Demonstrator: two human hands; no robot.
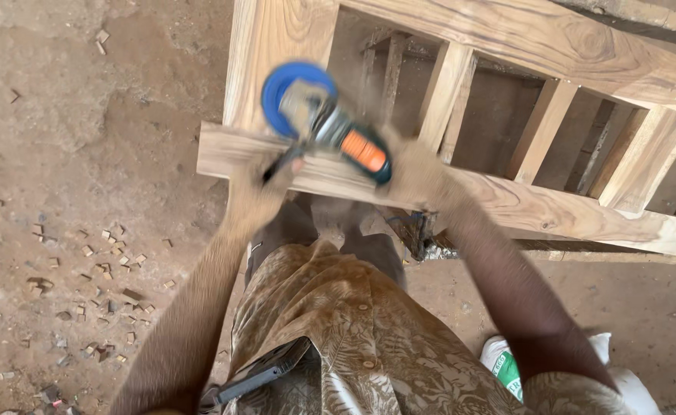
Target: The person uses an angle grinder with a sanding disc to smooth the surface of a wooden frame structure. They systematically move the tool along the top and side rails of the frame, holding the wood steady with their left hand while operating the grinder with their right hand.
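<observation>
I hold a hand-held grinder (330, 127) with a blue disc guard and a dark body with an orange patch over a pale wooden frame (507, 204). My left hand (257, 192) grips the tool's side handle near the disc. My right hand (419, 177) is closed around the rear of the tool's body. The disc end sits over the frame's corner, where an upright board meets the near rail. Both hands and the tool are motion-blurred and dusty.
The frame has several upright slats (445, 96) and open gaps behind the near rail. Small wood offcuts (100, 269) litter the dirt floor at left. A white sack (507, 365) lies at lower right. A dark flat object (265, 373) sticks out at my waist.
</observation>
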